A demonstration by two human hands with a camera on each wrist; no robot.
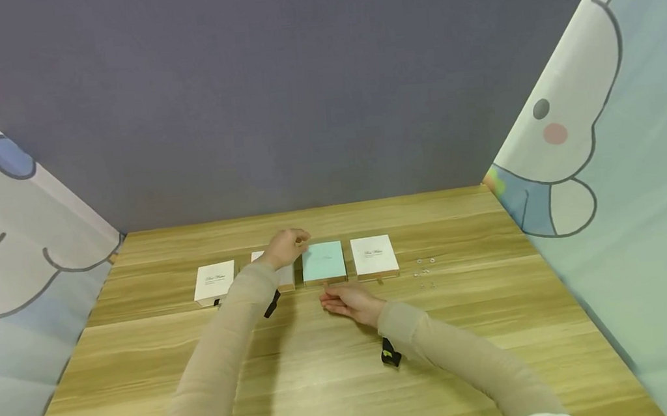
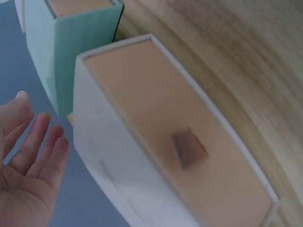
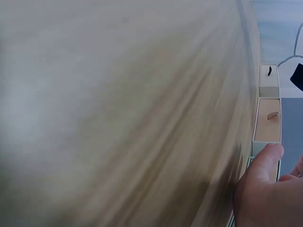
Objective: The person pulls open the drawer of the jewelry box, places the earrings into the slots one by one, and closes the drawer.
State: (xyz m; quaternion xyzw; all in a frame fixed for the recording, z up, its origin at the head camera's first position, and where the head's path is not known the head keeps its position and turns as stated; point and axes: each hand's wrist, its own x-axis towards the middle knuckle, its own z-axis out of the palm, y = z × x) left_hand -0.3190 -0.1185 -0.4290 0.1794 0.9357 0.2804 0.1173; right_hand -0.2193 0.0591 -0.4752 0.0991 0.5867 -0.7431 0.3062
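Note:
A teal box (image 1: 323, 261) with a tan front lies on the table between two white boxes. My left hand (image 1: 286, 246) is over the white box (image 1: 285, 278) on its left and partly hides it. In the left wrist view that white box (image 2: 175, 104) shows a tan drawer front with a brown pull tab (image 2: 189, 149); the hand's fingers are loosely bent and hold nothing. My right hand (image 1: 352, 301) is just in front of the teal box, close to its tab. Thumb (image 3: 265, 161) and fingers stand apart in the right wrist view; whether they touch the box cannot be told.
Another white box (image 1: 214, 281) with a black tab is at the far left, and a lettered white box (image 1: 374, 255) stands right of the teal one. Several tiny shiny pieces (image 1: 425, 271) lie farther right. A grey-blue panel (image 1: 302, 106) rises behind the wooden table (image 1: 323, 378).

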